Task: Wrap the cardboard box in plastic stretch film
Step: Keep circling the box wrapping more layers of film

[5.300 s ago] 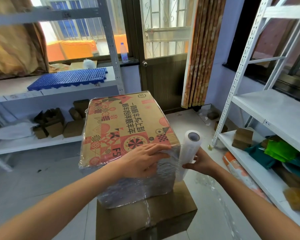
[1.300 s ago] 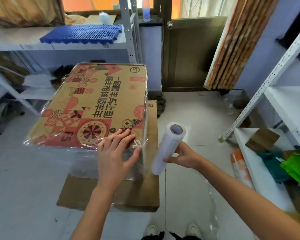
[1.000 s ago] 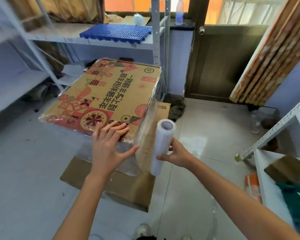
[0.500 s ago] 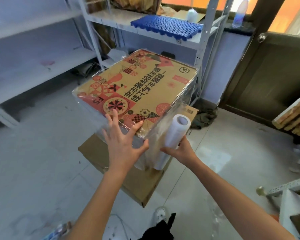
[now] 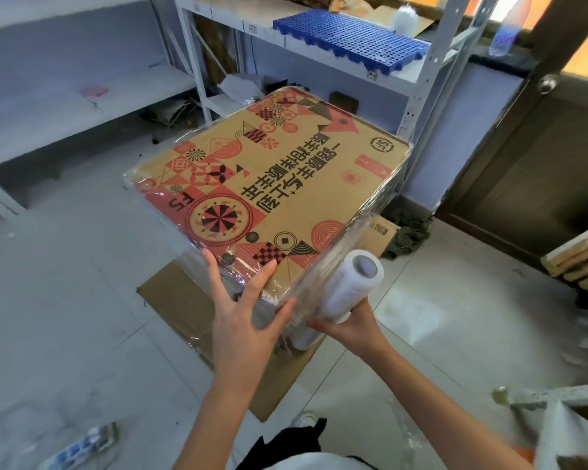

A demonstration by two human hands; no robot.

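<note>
Two hands, two boxes — one film-covered printed brown cardboard box (image 5: 279, 184) atop one plain cardboard box (image 5: 184, 300). Left hand (image 5: 241, 320) flat, fingers spread, against its near corner; right hand (image 5: 350, 325) grips one white stretch-film roll (image 5: 348, 286).

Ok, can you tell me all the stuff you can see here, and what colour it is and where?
printed box: one, brown with red and black patterns, film-covered, centre, on the plain box
plain box: one, brown, on the floor beneath
film roll: one, white, at the printed box's near right corner
blue grid panel: one, on the shelf behind
shelf racks: white, behind and left
bottle: one, clear, top right
door: one, dark brown, right
left hand: fingers spread against the printed box's near edge
right hand: grips the film roll
</note>
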